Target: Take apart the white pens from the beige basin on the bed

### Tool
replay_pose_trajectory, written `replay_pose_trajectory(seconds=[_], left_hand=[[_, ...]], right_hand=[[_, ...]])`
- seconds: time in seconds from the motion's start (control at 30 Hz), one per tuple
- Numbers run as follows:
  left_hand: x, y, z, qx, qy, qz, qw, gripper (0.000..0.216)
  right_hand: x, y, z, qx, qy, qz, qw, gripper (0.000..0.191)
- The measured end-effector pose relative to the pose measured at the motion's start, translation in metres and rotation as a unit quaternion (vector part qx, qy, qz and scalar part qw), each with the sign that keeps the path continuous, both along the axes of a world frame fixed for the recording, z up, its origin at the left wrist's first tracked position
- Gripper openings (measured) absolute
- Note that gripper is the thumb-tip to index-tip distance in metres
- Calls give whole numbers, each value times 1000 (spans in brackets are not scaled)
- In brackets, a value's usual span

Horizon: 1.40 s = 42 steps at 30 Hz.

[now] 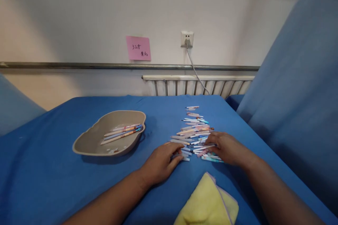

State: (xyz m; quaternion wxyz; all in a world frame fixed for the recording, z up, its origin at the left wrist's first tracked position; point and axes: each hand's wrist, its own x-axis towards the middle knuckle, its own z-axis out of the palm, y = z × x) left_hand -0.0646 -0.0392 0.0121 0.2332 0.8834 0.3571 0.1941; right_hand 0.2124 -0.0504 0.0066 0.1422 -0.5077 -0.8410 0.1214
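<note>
A pile of slim pens, white, grey, pink and teal, lies in a long heap on the blue cloth. My left hand is at the near left side of the heap, thumb and fingers curled round the ends of some grey pens. From the right, my right hand has its bent fingers closed on the other ends of several pens; the fingertips are partly hidden among them. To the left stands a beige tray with several pens and small white scraps inside.
A folded yellow cloth lies at the near edge, between my forearms. The table is covered with a blue sheet. Behind it are a metal rail, a white radiator and a plugged socket. A blue curtain hangs at right.
</note>
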Motion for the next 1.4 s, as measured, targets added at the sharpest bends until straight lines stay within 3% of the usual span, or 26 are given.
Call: replay_pose_trajectory(seconds=[0.3, 0.53, 0.7, 0.77, 0.87, 0.97, 1.0, 1.17, 1.3, 1.4], left_hand=[[3, -5, -2, 63, 85, -37, 994, 30], [8, -8, -4, 120, 150, -14, 981, 32], [3, -17, 0, 127, 125, 23, 984, 28], [-10, -17, 11, 126, 101, 55, 985, 28], [-45, -2, 39, 118, 112, 159, 974, 28], [-94, 27, 63, 65, 282, 288, 913, 34], [-111, 36, 68, 46, 313, 303, 899, 34], [-160, 62, 63, -8, 394, 319, 862, 17], [-160, 62, 52, -15, 411, 306, 858, 17], [-157, 61, 55, -14, 408, 301, 862, 13]], right_hand=[[-19, -6, 3, 65, 28, -18, 997, 17], [-57, -25, 3, 28, 70, 60, 995, 18], [-63, -30, -1, 11, 82, 84, 993, 22], [-62, -29, -3, 3, 88, 83, 993, 24], [-60, -28, -6, -6, 91, 83, 992, 27], [-60, -29, -9, -6, 93, 83, 992, 28], [-60, -29, -10, -4, 96, 84, 992, 28], [-62, -30, -11, -2, 113, 87, 990, 28], [-63, -29, -11, -7, 113, 87, 990, 27], [-62, -29, -12, -17, 109, 86, 990, 27]])
